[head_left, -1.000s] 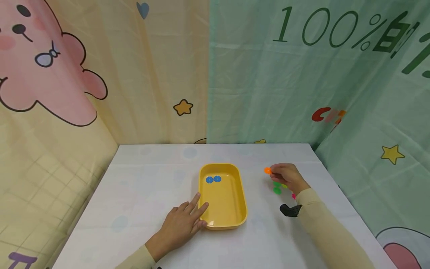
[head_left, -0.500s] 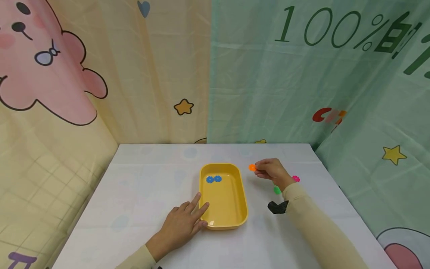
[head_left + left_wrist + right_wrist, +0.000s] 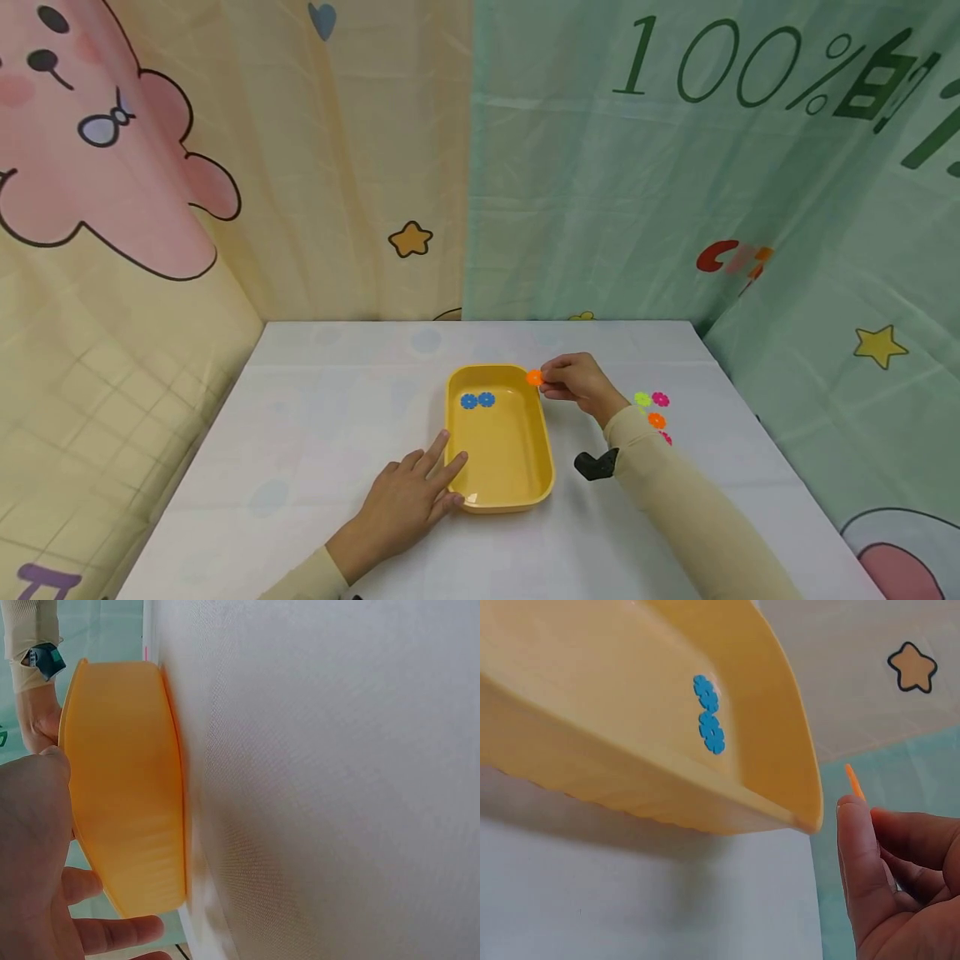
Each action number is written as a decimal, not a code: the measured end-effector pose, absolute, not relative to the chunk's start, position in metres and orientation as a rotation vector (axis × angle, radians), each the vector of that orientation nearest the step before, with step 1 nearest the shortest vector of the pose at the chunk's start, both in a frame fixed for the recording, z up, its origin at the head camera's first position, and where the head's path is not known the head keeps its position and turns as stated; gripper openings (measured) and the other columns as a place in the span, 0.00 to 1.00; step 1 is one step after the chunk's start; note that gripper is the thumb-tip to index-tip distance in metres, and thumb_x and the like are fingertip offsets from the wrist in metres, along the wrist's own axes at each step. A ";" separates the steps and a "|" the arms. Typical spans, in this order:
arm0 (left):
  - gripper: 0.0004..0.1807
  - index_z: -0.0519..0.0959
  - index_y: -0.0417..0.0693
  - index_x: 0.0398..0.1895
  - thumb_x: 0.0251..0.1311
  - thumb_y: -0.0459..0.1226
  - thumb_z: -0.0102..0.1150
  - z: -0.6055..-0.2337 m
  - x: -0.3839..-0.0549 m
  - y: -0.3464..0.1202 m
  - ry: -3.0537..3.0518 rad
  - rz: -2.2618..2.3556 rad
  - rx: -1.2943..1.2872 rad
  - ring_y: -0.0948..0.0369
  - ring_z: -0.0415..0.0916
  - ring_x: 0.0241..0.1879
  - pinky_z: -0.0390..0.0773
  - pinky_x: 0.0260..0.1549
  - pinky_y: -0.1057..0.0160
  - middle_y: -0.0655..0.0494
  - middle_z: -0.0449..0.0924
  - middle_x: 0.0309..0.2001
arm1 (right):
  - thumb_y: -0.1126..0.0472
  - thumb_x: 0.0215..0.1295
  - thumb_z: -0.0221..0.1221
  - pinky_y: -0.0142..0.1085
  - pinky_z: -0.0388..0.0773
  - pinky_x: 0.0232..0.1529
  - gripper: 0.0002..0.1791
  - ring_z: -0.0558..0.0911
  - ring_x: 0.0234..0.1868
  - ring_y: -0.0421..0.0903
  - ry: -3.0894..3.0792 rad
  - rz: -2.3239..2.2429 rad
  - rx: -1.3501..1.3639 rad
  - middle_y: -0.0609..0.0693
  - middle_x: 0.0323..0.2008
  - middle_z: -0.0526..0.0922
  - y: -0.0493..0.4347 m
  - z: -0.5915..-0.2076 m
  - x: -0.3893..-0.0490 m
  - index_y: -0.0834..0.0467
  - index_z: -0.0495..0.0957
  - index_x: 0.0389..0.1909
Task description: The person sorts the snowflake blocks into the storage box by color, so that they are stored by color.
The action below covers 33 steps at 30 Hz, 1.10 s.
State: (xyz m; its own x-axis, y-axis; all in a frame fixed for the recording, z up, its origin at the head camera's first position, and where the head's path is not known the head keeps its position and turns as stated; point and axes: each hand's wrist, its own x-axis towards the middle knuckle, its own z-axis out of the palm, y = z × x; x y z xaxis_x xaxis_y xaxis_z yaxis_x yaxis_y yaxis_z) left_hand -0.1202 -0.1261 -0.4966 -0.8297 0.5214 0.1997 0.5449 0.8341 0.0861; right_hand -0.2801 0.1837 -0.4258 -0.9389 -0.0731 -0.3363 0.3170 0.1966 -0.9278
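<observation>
Between thumb and fingers, my right hand (image 3: 577, 383) pinches an orange flower-shaped plastic piece (image 3: 534, 377) at the far right corner of the yellow tray (image 3: 498, 467). The right wrist view shows this orange piece (image 3: 854, 781) edge-on, raised above the fingertips. My left hand (image 3: 405, 496) lies with spread fingers against the tray's near left rim. In the left wrist view the thumb of that hand (image 3: 34, 847) is at the tray's rim, other fingers along its side. Two blue flower pieces (image 3: 477, 401) lie side by side inside the tray near its far end.
Right of the tray, several loose flower pieces lie on the white table (image 3: 337, 417): a yellow-green piece (image 3: 642, 400), a pink piece (image 3: 661, 399) and an orange piece (image 3: 657, 421) among them. My right sleeve (image 3: 675, 475) partly covers this group. Printed curtains (image 3: 600, 208) hang behind the table.
My right hand has carried the orange flower piece leftward from the loose pieces to the tray's far right corner. The left hand stays in place at the rim.
</observation>
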 end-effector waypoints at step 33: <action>0.31 0.69 0.65 0.75 0.74 0.63 0.42 -0.497 -0.120 -0.128 -2.802 -0.178 -0.842 0.48 0.77 0.58 0.79 0.41 0.50 0.48 0.60 0.78 | 0.73 0.68 0.61 0.48 0.84 0.44 0.05 0.89 0.37 0.60 2.313 -1.603 0.118 0.61 0.34 0.84 0.104 -0.445 -0.280 0.70 0.81 0.42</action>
